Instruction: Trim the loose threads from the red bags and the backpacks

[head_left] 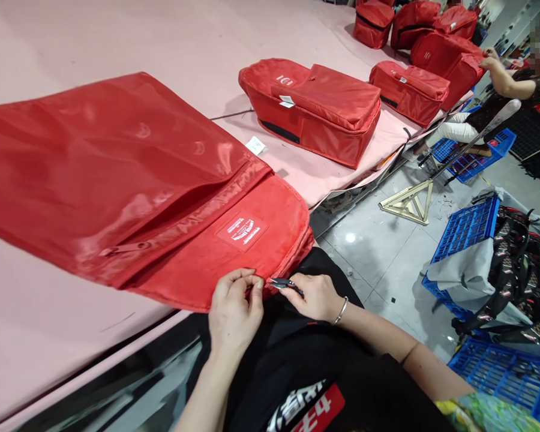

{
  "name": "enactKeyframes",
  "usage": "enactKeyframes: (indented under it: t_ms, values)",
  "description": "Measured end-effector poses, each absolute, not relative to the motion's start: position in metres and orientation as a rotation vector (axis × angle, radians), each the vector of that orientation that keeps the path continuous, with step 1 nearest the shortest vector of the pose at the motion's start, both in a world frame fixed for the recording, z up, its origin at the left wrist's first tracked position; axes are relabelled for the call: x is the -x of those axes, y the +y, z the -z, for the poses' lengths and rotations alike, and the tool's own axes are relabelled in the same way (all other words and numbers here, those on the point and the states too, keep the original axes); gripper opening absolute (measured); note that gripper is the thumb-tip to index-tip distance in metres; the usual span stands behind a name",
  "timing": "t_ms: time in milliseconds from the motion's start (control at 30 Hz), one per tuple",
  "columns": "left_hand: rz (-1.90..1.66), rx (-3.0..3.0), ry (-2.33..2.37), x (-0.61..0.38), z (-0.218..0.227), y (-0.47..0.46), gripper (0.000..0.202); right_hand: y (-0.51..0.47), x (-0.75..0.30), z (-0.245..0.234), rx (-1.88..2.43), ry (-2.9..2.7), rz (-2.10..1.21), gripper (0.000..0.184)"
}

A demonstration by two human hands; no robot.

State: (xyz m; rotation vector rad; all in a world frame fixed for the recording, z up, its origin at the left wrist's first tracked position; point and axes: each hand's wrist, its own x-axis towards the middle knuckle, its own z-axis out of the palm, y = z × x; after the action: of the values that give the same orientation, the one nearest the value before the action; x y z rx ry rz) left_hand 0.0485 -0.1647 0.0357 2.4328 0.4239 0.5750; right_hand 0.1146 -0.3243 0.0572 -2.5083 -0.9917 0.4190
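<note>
We have the pink worktop (117, 36) spread beneath the red bag (139, 186) and on past its far side. The red bag lies flat, its long axis running from our left to our right, rounded end at the right. A boxy bag (315, 114) sits beyond the red bag's rounded end, to its right.

Our 2 hands meet at the red bag's near edge, along the rounded end, so most of the red bag stretches away from them, forward and leftward. Our left hand (236, 312) is the nearer of the 2, thumb and fingers closed in a pinch on the red bag's edge; we cannot tell whether anything finer is caught there. Our right hand (315, 297) is just off the red bag's rounded end, curled around black snips (290, 285), the blades pointing left at the edge beside the pinch.
</note>
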Motion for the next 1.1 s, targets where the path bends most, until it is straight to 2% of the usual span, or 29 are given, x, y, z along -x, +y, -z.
enactKeyframes:
  t_ms: [333,467,600,667,767,867,1000,1100]
  values:
    - [-0.646,-2.374,0.367,-0.05,-0.035,-0.168,0.021,-0.313,-0.116,-0.08,2.62,-1.031,-0.534,0.036]
    - [-0.682,-2.186,0.491,-0.045,-0.043,-0.168,0.02,-0.317,-0.117,-0.077,2.57,-1.021,-0.489,0.038]
    - [-0.671,-1.95,0.413,-0.031,-0.058,-0.165,0.032,-0.322,-0.117,-0.072,2.574,-0.978,-0.423,0.036]
    - [-0.707,-2.029,0.326,-0.026,-0.06,-0.163,0.029,-0.323,-0.118,-0.072,2.575,-0.986,-0.402,0.035]
    - [-0.837,-2.403,0.224,-0.024,-0.052,-0.161,0.01,-0.322,-0.118,-0.074,2.565,-1.041,-0.391,0.034]
    - [-0.925,-2.657,0.153,-0.027,-0.04,-0.163,0.012,-0.318,-0.118,-0.079,2.597,-1.103,-0.401,0.033]
    - [-0.988,-2.723,0.158,-0.027,-0.032,-0.166,0.003,-0.313,-0.118,-0.086,2.691,-1.167,-0.425,0.033]
    - [-0.982,-2.741,0.178,-0.026,-0.03,-0.166,0.006,-0.31,-0.119,-0.09,2.72,-1.197,-0.445,0.034]
